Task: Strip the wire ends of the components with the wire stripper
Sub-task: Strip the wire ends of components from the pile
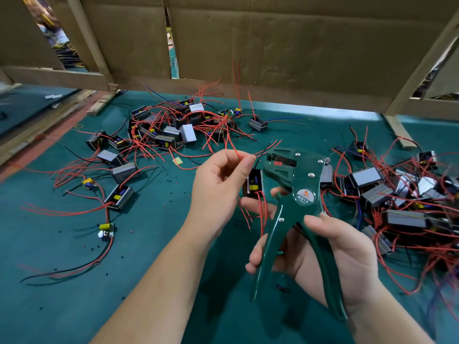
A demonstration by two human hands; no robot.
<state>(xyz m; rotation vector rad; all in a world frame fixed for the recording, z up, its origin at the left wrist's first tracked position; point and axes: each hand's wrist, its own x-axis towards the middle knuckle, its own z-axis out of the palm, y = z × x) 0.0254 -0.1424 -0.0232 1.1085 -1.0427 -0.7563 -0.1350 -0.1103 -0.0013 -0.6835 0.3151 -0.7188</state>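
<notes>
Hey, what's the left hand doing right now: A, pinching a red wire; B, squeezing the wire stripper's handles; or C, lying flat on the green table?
A: the left hand pinches a red wire between thumb and forefinger, while the right hand grips the handles of the wire stripper.

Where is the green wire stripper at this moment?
Head view, right of centre: the wire stripper sits in the right hand, its head beside the component whose red wire the left hand pinches.
</notes>
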